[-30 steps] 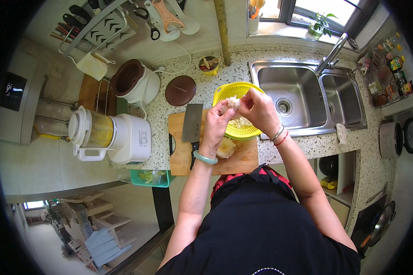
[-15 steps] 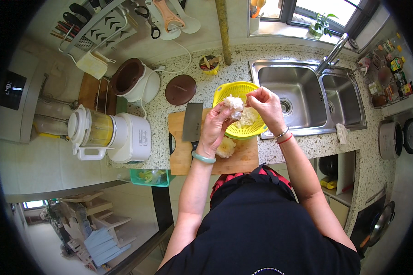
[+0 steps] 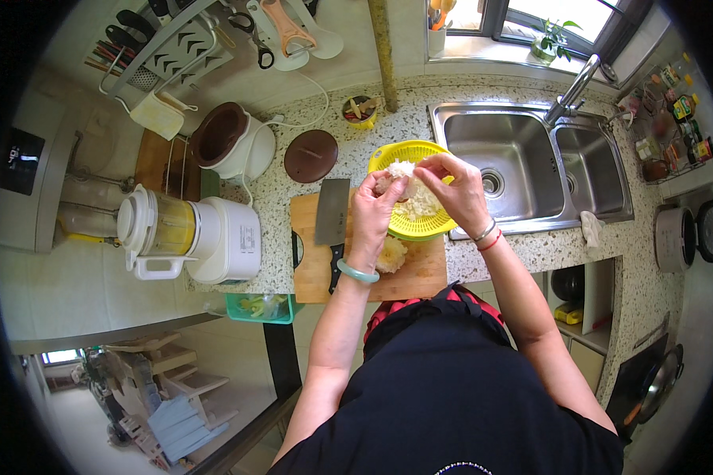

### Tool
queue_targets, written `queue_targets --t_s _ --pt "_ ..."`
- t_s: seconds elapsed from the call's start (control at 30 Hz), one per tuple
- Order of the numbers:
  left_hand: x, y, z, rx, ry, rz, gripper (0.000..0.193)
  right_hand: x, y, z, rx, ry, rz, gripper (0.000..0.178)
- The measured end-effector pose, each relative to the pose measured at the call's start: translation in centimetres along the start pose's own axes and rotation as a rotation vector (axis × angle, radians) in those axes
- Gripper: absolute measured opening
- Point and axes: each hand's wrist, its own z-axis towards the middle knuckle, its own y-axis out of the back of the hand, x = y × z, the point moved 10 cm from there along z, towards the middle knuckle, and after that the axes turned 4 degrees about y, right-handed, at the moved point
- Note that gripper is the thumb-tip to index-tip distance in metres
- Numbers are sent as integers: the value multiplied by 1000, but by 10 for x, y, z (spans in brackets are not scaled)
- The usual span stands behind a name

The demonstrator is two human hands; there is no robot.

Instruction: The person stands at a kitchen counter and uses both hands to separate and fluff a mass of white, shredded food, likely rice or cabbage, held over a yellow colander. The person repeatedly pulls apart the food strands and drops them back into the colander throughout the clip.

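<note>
A pale, frilly clump of snow fungus [image 3: 401,169] is in my left hand [image 3: 368,214], whose fingers and thumb wrap around it over a yellow strainer basket [image 3: 384,156]. Thumb and fingers of my right hand [image 3: 465,195] are pinched together at the clump's right edge; any piece between them is too small to make out. Loose white bits of fungus [image 3: 422,205] lie in the basket. On the wooden cutting board [image 3: 425,275] rests another yellowish fungus clump [image 3: 391,255], partly covered by the basket. A cleaver [image 3: 332,214] lies flat left of my left hand, its handle beside my wrist.
Right of the basket is a double steel sink [image 3: 499,142] with a faucet [image 3: 576,91]. A brown lid [image 3: 311,156], a white cooker [image 3: 255,146] and a blender [image 3: 178,229] stand to the left. A small yellow pot [image 3: 361,120] holds scraps. A green bin [image 3: 291,309] hangs at the counter edge.
My right hand has moved slightly left, closer to the fungus clump. My left hand has turned a little and still holds it.
</note>
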Motion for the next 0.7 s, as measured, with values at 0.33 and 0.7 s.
queue_targets --t_s 0.33,0.7 --pt "-39 -12 -15 -108 -262 322 16 24 -5 -1 -49 155 -24 18" --pt "-32 -12 -12 -70 -201 415 16 7 -11 1 -38 58 -119 17"
